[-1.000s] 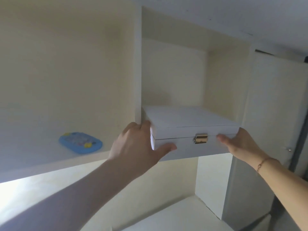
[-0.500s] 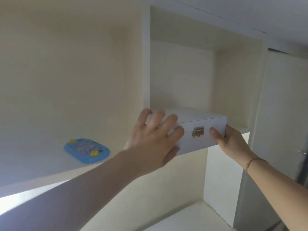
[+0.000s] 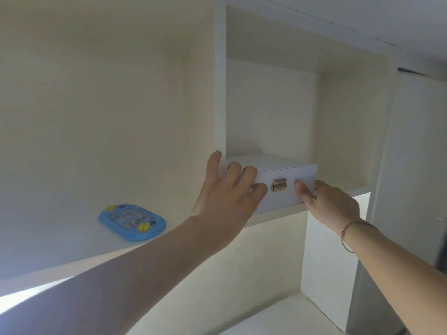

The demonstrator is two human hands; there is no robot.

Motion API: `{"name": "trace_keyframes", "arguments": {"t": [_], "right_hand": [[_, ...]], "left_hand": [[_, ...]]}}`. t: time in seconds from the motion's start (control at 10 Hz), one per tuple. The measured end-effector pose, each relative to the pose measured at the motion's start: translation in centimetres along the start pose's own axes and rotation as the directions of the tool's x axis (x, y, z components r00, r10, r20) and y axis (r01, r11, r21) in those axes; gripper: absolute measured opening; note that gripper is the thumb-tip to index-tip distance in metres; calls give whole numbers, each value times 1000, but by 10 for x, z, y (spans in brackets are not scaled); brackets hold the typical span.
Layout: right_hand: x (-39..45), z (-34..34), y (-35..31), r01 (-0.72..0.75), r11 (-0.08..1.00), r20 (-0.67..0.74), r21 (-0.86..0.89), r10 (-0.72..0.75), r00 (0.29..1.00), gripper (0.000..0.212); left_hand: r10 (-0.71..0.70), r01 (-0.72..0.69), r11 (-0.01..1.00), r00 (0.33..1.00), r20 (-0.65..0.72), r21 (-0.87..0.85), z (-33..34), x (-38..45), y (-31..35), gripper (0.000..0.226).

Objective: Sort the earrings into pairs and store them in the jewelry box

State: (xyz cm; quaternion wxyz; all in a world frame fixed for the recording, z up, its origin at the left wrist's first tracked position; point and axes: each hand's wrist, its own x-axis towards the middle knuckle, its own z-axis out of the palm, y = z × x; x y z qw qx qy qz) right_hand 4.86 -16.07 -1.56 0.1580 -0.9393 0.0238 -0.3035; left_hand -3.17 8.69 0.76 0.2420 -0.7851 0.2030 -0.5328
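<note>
A closed white jewelry box (image 3: 285,165) with a small metal clasp (image 3: 279,184) rests on the floor of the upper right cubby, its front near the shelf's edge. My left hand (image 3: 227,197) lies flat against the box's front left part, fingers spread, fingertips on the lid's edge. My right hand (image 3: 331,204) is at the front right corner, thumb on the front face and fingers hidden round the side. No earrings are in sight.
A blue handheld toy game (image 3: 131,221) lies on the wide white shelf (image 3: 60,238) to the left. A vertical divider (image 3: 220,93) separates that shelf from the cubby. A lower ledge (image 3: 278,317) and a white door (image 3: 416,165) are at the right.
The box has slid back into the cubby. My left hand went from gripping its left side to lying flat on its front. My right hand stayed at the right corner.
</note>
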Motion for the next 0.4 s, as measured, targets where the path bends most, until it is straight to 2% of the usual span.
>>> {"name": "trace_keyframes", "arguments": {"t": [0.1, 0.3, 0.4], "right_hand": [[-1, 1, -2, -36, 999, 37, 16, 36, 999, 79], [-8, -2, -4, -76, 994, 95, 82, 68, 993, 83], [-24, -12, 3, -116, 983, -5, 142, 118, 993, 73]], "left_hand": [[-15, 15, 1000, 1000, -25, -16, 3, -2, 1, 34], [-39, 40, 994, 999, 12, -102, 4, -13, -2, 35], [-51, 28, 967, 995, -84, -252, 1, -27, 1, 33]]}}
